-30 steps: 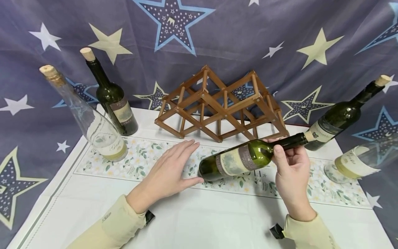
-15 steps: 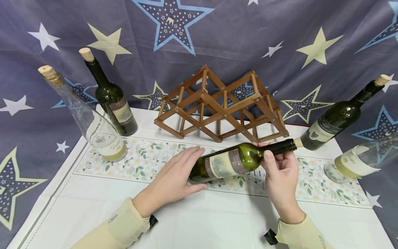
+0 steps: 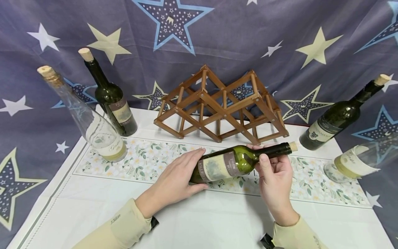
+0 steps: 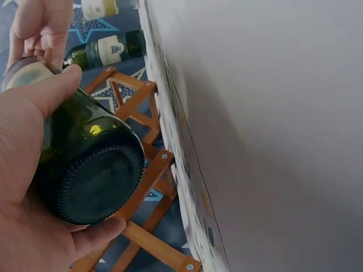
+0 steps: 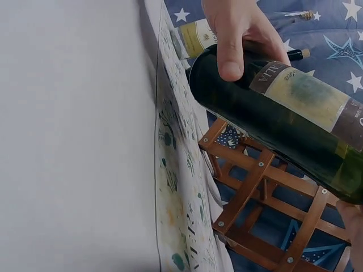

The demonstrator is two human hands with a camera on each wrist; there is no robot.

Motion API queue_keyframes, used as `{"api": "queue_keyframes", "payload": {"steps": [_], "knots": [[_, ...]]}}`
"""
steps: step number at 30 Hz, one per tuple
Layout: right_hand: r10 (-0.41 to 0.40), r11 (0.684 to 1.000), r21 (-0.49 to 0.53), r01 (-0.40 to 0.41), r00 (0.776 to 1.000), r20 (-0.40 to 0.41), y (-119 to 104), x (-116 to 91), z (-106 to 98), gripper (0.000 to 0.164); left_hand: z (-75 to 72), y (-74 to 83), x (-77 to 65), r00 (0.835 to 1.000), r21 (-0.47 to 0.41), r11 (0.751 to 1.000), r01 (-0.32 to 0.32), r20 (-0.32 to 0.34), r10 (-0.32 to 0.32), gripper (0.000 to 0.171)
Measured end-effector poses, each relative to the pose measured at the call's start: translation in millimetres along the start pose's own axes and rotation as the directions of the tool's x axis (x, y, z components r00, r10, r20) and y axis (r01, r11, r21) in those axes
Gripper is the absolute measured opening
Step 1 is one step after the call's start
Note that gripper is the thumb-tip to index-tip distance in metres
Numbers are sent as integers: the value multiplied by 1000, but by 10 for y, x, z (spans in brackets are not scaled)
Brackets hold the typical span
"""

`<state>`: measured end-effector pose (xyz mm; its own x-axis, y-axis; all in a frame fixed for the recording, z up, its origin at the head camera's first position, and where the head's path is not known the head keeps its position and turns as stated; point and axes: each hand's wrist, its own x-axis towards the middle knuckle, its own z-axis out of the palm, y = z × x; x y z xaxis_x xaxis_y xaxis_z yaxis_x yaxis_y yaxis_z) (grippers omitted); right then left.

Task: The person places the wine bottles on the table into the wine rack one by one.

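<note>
A green wine bottle (image 3: 219, 165) with a cream and brown label lies nearly level over the floral strip, its corked neck to the right. My left hand (image 3: 175, 178) grips its base end; in the left wrist view the thumb (image 4: 59, 90) lies along one side and fingers curl round the other, with the round bottom (image 4: 102, 184) facing the camera. At the shoulder and neck, my right hand (image 3: 275, 181) holds the bottle, thumb on the near side and fingers behind. Just behind the bottle stands the wooden wine rack (image 3: 224, 110), with no bottles in it.
On the left stand a clear corked bottle (image 3: 102, 135) and a dark green one (image 3: 119, 103). Another green bottle (image 3: 335, 119) and a clear bottle (image 3: 351, 164) stand at the right. A star-patterned cloth (image 3: 236, 31) hangs behind the white-covered table (image 3: 211, 221).
The bottle has moved left and slightly down with my right hand. My left hand has moved right and now grips the bottle's base end.
</note>
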<state>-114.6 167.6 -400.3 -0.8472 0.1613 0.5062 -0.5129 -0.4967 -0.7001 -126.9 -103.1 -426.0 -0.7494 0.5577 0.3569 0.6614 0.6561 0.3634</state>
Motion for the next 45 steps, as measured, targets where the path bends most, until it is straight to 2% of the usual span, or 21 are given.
{"api": "queue_keyframes", "payload": {"steps": [11, 17, 22, 28, 32, 37, 45], "knots": [[0, 1000, 25, -2, 998, 59, 17, -24, 23, 24, 26, -8, -7, 1000, -11, 1000, 7, -25, -7, 95], [0, 1000, 4, 0, 996, 86, 9, -9, 29, 26, 28, -28, -12, 999, -6, 1000, 6, -35, -6, 92], [48, 999, -29, -46, 996, 72, 23, -8, 14, 29, 1, -57, -9, 999, 17, 1000, 6, -48, -5, 89], [130, 985, -121, -127, 991, 15, 27, -15, -5, 32, -53, -91, -1, 998, 44, 999, 6, -55, -3, 88], [193, 959, -204, -197, 980, -39, 8, -12, -10, 33, -73, -108, 4, 999, 50, 999, 5, -53, -2, 88], [277, 906, -311, -287, 958, -75, -13, 12, -16, 36, -88, -138, 8, 998, 73, 997, 6, -62, -2, 87], [390, 793, -495, -355, 920, -36, -38, 31, -73, 43, -121, -175, 22, 996, 109, 994, 12, -88, -2, 85]]}}
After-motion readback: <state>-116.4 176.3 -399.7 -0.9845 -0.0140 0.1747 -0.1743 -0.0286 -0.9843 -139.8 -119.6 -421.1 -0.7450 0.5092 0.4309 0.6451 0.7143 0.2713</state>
